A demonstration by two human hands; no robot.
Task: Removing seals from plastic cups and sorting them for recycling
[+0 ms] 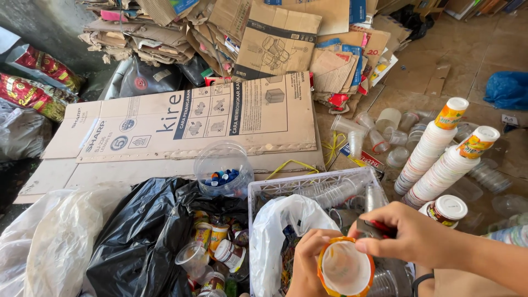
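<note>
Far left: red printed bags by the wall, w/ a whitish plastic sack crumpled low down beside them. Next, a black bin bag lying open, small cups and jars spilling at its mouth. Behind it, a flattened cardboard box lies on the floor, a heap of torn cardboard piled beyond. A clear plastic tub w/ blue bottle caps sits at the box's near edge. Centre: white plastic crate holding a white bag and clear cups. Left hand is curled around the orange-rimmed plastic cup, fingers wrapped on its left side, cup mouth facing the camera, just above the crate's near end. Right hand pinches the cup's upper rim w/ thumb and forefinger, and also grips a small red-and-dark tool – can't tell exactly what kind. Right of that: a lidded cup close to the wrist, two leaning stacks of white cups, loose clear cups on the floor behind, and a blue bag far right.
</note>
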